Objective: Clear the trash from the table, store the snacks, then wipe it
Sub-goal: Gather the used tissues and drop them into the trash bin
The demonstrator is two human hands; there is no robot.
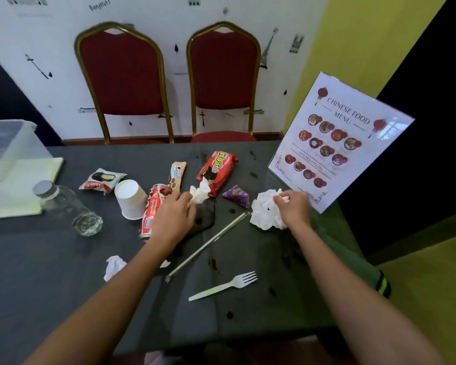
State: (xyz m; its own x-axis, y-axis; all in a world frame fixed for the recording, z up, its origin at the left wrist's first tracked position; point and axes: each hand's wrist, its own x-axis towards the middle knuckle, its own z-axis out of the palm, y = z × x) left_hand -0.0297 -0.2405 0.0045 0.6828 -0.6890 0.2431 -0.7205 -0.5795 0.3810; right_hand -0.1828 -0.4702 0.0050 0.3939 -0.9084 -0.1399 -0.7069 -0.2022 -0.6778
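Note:
My left hand (pixel 175 216) pinches a small crumpled white tissue (pixel 200 194) near the table's middle, above a dark wrapper (pixel 204 216). My right hand (pixel 292 206) grips a large crumpled white napkin (pixel 265 212) at the right. A crushed red can (pixel 153 209) lies beside my left wrist. Snacks lie behind: a red biscuit pack (pixel 217 172), a slim cookie pack (pixel 177 175), a chocolate-pie packet (pixel 102 180) and a purple triangular pouch (pixel 237 196). Another tissue ball (pixel 113 267), a wrapped straw (pixel 208 243) and a white plastic fork (pixel 224 285) lie nearer me.
A tipped paper cup (pixel 129 198) and a clear plastic bottle (pixel 69 206) lie at the left. A clear storage bin (pixel 8 151) stands at the far left. A standing menu (pixel 337 138) is at the right edge. Two red chairs (pixel 124 75) face the dark, stained tablecloth (pixel 63 272).

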